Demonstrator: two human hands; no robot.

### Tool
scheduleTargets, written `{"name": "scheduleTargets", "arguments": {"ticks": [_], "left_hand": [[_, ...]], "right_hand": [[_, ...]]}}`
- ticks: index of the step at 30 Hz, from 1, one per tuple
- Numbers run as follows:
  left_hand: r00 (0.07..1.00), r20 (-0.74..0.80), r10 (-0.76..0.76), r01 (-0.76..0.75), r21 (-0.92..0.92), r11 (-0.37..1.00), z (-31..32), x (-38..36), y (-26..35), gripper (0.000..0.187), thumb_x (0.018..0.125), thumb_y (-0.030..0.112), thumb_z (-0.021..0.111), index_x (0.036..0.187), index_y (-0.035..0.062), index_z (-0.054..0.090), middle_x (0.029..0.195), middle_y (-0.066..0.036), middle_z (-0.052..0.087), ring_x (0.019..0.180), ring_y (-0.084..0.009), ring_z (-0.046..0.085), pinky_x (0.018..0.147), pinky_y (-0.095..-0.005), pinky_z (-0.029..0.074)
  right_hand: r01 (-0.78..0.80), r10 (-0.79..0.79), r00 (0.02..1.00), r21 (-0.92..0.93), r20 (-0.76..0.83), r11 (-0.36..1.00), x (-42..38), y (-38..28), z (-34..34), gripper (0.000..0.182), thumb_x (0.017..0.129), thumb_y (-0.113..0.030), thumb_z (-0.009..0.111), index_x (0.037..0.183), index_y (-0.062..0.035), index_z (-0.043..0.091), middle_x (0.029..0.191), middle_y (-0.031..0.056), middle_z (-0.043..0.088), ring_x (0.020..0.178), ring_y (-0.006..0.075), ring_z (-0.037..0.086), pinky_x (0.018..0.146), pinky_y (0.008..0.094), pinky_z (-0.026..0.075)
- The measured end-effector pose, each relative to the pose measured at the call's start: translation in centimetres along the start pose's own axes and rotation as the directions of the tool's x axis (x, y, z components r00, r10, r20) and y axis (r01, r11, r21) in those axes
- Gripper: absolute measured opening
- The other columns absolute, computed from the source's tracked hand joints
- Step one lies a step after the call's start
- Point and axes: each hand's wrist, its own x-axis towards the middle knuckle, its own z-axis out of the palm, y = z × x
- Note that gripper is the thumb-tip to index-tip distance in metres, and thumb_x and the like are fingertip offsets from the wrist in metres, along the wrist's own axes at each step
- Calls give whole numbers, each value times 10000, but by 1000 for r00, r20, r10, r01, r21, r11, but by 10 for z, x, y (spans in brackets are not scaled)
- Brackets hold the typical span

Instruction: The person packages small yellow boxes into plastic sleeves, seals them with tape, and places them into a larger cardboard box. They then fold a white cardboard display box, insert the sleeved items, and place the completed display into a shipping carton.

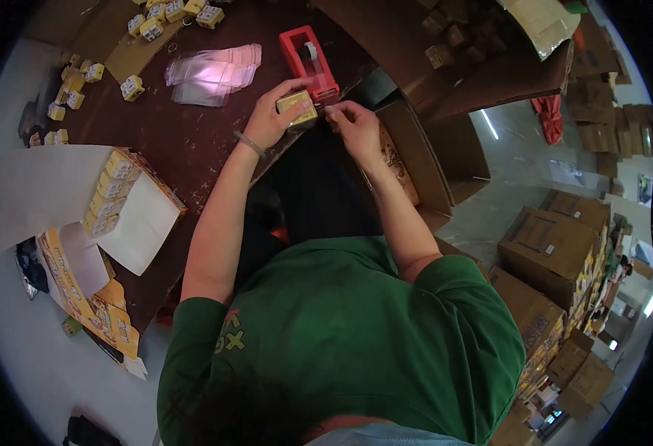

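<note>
My left hand (268, 115) is wrapped round a small yellow box (297, 111), its thumb lying across the top face. Just beyond the box stands a red tape dispenser (294, 50) with a roll of clear tape (311, 51). My right hand (356, 130) is beside the dispenser's front end, thumb and forefinger pinched together. Whatever lies between those fingertips is too small to make out. Left of the dispenser, a pile of clear plastic sleeves (211, 74) lies on the dark red table (140, 123).
Small yellow boxes (132, 88) lie loose at the table's far left. A white-lined open carton (144, 223) holds a row of similar ones at left. An open cardboard box (416, 149) stands right of my knees. Stacked cartons (549, 234) are farther right.
</note>
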Motion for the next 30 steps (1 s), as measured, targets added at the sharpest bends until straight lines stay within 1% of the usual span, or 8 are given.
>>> {"name": "scheduleTargets", "arguments": {"ticks": [10, 15, 19, 22, 24, 25, 27, 30], "left_hand": [[992, -119, -32, 13, -158, 987, -5, -18, -8, 324, 952, 186, 579, 1229, 20, 603, 1119, -92, 662, 1033, -131, 609, 915, -270, 472], [993, -84, -82, 45, -377, 925, -14, -33, -16, 337, 957, 190, 567, 1244, 14, 586, 1143, -100, 641, 1066, -138, 594, 935, -274, 463], [998, -60, -6, 2, -67, 998, -13, -37, -8, 334, 973, 193, 528, 1250, 13, 570, 1132, -96, 639, 1065, -153, 604, 930, -283, 478], [991, -126, -50, 21, -224, 974, -16, -35, -17, 319, 974, 189, 520, 1239, 20, 574, 1111, -89, 641, 1045, -163, 616, 918, -293, 492], [956, -247, -162, 37, -443, 896, -19, -37, -19, 303, 973, 190, 529, 1223, 27, 581, 1090, -81, 641, 1027, -169, 624, 911, -302, 502], [895, -345, -282, -17, -659, 752, -20, -43, -23, 287, 979, 214, 533, 1193, 31, 589, 1072, -85, 646, 1005, -197, 636, 904, -337, 516], [810, -175, -560, -61, -974, 217, -27, -67, -26, 343, 997, 271, 487, 1170, -10, 581, 1127, -139, 641, 1050, -276, 623, 964, -416, 492], [884, -15, -467, 30, -996, 89, -22, -120, -11, 550, 1006, 490, 409, 1291, 34, 527, 1222, -165, 614, 1134, -291, 592, 996, -460, 459]], "right_hand": [[-7, -116, 942, 365, 315, 931, -37, -40, 26, 105, 938, -96, 643, 976, 1, 655, 821, 2, 642, 761, 59, 579, 714, 213, 471], [30, -89, 953, 204, 290, 979, -33, -29, 43, 115, 930, -109, 658, 913, 4, 669, 771, -10, 644, 713, 51, 574, 676, 204, 462], [2, -34, 964, 120, 263, 993, -30, -20, 45, 172, 900, -153, 707, 861, 10, 670, 737, 20, 653, 661, 74, 574, 652, 217, 462], [80, 5, 985, -489, 170, 868, -23, -20, 45, 214, 844, -206, 760, 818, -12, 674, 714, 65, 648, 654, 157, 605, 650, 276, 486], [352, -318, 933, -611, 170, 709, -28, 8, 47, 243, 782, -232, 799, 880, -50, 671, 783, 95, 655, 753, 256, 626, 696, 350, 506], [592, -580, 789, -505, 204, 628, -37, -1, 51, 371, 741, -187, 808, 1068, -104, 654, 1016, 114, 657, 943, 314, 620, 779, 393, 513], [809, -684, 551, -508, 477, 297, -56, -32, 58, 599, 700, -154, 822, 1247, -131, 578, 1240, 138, 570, 1064, 362, 587, 856, 408, 507], [901, -657, 419, -199, 626, 384, -47, -31, 73, 703, 698, -90, 809, 1331, -126, 507, 1314, 162, 522, 1093, 384, 585, 894, 420, 516]]}}
